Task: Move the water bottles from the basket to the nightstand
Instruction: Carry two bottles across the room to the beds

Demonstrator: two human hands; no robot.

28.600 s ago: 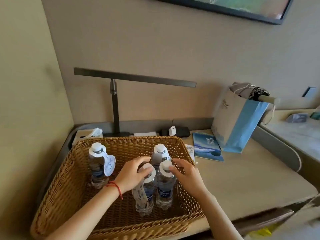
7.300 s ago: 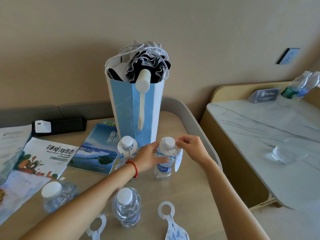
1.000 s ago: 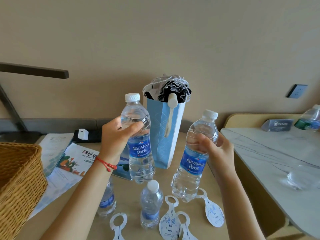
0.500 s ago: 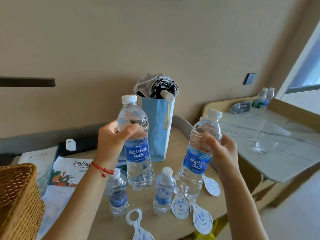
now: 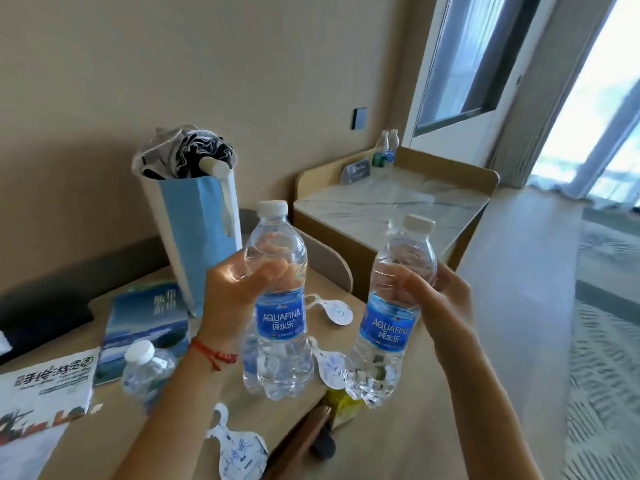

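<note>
Both grips are solid: your left hand (image 5: pixel 239 296) wraps one water bottle (image 5: pixel 280 306), your right hand (image 5: pixel 440 299) wraps another bottle (image 5: pixel 391 317), both upright above the desk (image 5: pixel 114 420). Carry them level to the nightstand (image 5: pixel 388 209) on the far right and land them flat, away from the edge. One more bottle (image 5: pixel 145 372) waits near left.

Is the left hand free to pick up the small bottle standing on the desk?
Probably not yet: the left hand already grips a water bottle, though the small bottle stands unobstructed beside the forearm.
</note>
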